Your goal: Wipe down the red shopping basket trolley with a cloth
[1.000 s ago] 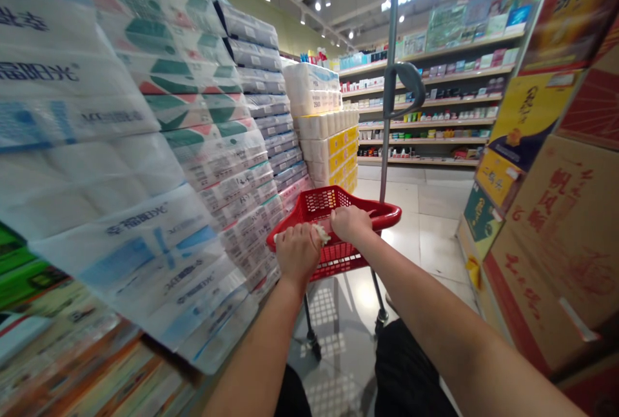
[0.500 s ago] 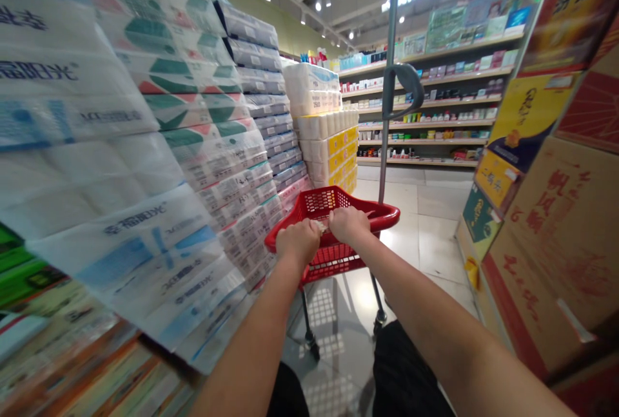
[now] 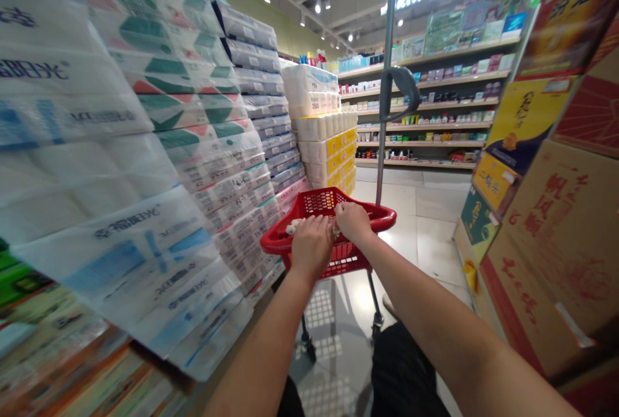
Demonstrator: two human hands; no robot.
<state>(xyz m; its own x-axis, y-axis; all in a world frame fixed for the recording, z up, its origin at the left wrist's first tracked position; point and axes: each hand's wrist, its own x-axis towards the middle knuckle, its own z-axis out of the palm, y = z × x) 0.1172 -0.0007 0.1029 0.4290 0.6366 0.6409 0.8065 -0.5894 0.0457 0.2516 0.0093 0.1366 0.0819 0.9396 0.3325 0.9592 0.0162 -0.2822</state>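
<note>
A red plastic shopping cart (image 3: pixel 382 218) on a metal frame with castors stands in front of me, and its basket has a grid of holes. Across the near bar, my left hand (image 3: pixel 312 243) presses down on a crumpled whitish cloth (image 3: pixel 292 226), its fingers bent forward over it. Some of the cloth shows past the fingers; the rest is hidden under the palm. Beside it, my right hand (image 3: pixel 354 221) is closed in a fist on the same bar. Its fingertips are hidden. A grey pole (image 3: pixel 385 114) with a hook-shaped grip rises behind the cart's right side.
Tall stacks of wrapped tissue packs (image 3: pixel 193 114) line the left side, close to my left arm. Cardboard cartons (image 3: pixel 561 243) are piled on the right. Shelves (image 3: pixel 435 101) of small boxes and bottles stand at the back, beyond the tiled floor (image 3: pixel 430 236).
My left hand has slid slightly right and flattened over the bar, and more cloth shows on its left. My right hand has shifted a little right. The cart appears slightly further left.
</note>
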